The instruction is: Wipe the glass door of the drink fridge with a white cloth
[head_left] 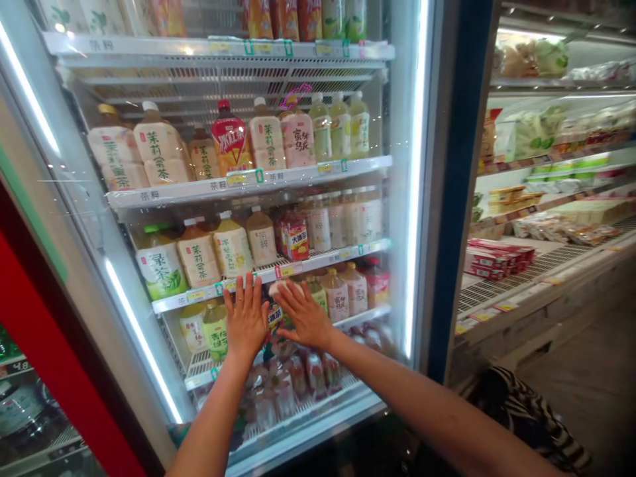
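Note:
Both my hands are raised against the glass front of a tall drinks cooler, palms away from me. My left hand (246,318) has its fingers stretched upward and holds nothing; behind it is a green-labelled bottle (215,329). To its right, my right hand (304,313) slants up and left with its fingers spread and holds nothing. Parts of the bottles behind both hands are hidden. Just above the hands runs a white shelf edge (322,260) with price tags. A green tea bottle (159,262) and a small red pack (297,238) stand on that shelf.
More bottles, one a red iced tea bottle (232,140), fill the upper shelves. A dark blue frame (450,165) borders the cooler. Open chilled shelves (546,278) with packaged food stand at the right. A red frame (59,344) and another cooler are at the left. Striped fabric (531,411) shows lower right.

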`<state>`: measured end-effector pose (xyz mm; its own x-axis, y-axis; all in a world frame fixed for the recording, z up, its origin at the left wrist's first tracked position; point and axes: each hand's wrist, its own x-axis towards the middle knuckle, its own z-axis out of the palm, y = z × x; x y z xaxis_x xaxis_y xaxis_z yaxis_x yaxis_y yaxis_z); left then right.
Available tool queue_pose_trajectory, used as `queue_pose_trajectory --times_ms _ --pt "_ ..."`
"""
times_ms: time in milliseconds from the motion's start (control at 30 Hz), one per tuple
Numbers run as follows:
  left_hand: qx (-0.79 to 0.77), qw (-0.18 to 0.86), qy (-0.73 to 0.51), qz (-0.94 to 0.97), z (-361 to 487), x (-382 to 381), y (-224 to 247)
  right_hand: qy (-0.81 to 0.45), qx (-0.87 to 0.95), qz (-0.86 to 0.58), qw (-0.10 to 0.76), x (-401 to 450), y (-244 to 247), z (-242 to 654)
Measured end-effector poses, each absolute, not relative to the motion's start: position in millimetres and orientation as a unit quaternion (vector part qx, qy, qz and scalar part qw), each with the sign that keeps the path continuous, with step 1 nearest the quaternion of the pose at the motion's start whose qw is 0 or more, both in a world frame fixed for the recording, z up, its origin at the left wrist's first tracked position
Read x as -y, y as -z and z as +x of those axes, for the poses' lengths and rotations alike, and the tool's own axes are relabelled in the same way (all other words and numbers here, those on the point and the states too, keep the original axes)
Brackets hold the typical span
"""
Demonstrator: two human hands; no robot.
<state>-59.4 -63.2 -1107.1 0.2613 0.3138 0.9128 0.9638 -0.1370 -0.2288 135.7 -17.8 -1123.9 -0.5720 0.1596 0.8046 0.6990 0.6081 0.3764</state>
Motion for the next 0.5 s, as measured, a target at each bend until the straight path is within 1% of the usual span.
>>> queue_pose_trajectory --times_ms 67,100,267,433,500 --pt "0.485 0.447 0.374 -0.652 -58 63 1119 0.363 0.806 -0.268 0.383 22 1149 129" --pt "0.484 0.449 0.378 -0.649 -57 62 1124 0.364 0.799 -0.278 0.389 20 1154 127" --pt "0.486 0.451 0.392 -0.637 -58 56 1140 0.347 0.757 -0.350 0.430 -2 1136 114" --pt "0.486 0.457 0.390 -0.635 -58 51 1142 0.359 0.763 -0.316 0.435 3 1171 110" --pt "0.486 0.457 0.390 -0.635 -57 51 1142 0.358 0.767 -0.311 0.432 5 1175 113"
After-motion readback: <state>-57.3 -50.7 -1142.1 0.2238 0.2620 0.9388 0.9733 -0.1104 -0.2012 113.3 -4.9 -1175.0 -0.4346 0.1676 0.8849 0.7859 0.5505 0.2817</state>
